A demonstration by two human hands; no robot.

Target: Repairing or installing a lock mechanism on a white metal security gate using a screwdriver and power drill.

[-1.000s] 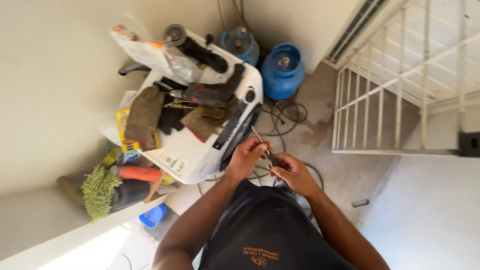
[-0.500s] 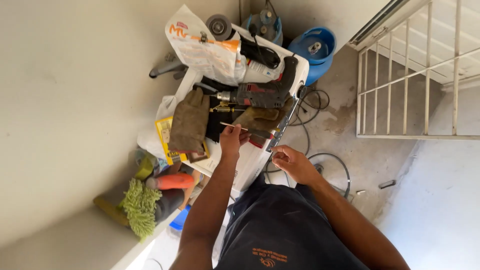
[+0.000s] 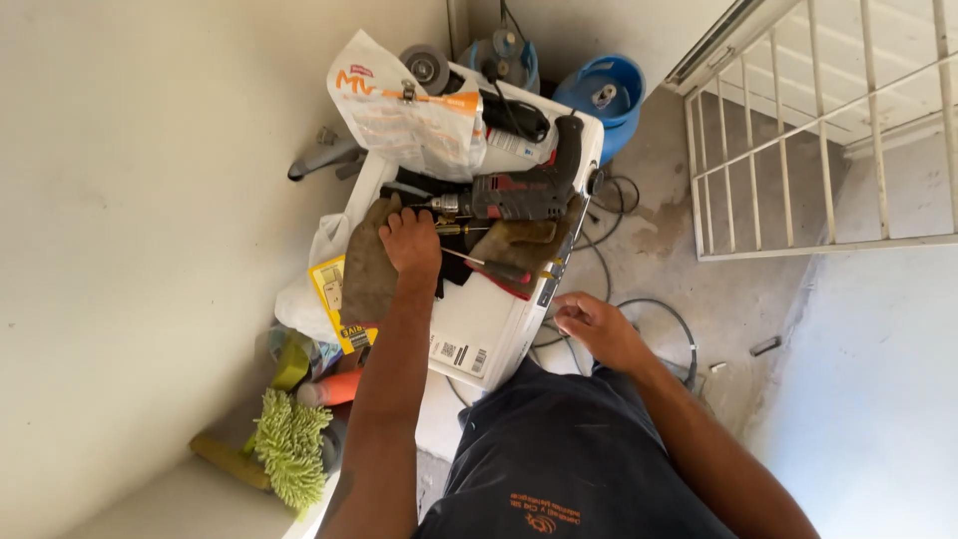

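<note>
Since half a second ago the left hand has gone further up over the white boxy appliance serving as a desk, and now lies on the tool pile; the right hand has dropped back off the edge, toward the body.

Left hand: knuckles up, fingers curled down among the tools, touching the worn brown leather glove and just beside the chuck end of the dark grey and red power drill. Whether its grip is closed on anything cannot be told; the fingertips are hidden.

Right hand: loosely open, fingers half bent, holding nothing visible, hanging beside the appliance's front corner above the black cable loops on the concrete floor.

The red-handled screwdriver lies free on the second brown glove, near the left hand, untouched.

Progress, judged: a tool is being picked out; none is lifted yet. The drill rests flat.

Elsewhere: white printed plastic bag, two blue gas cylinders, green fringed mop head.
</note>
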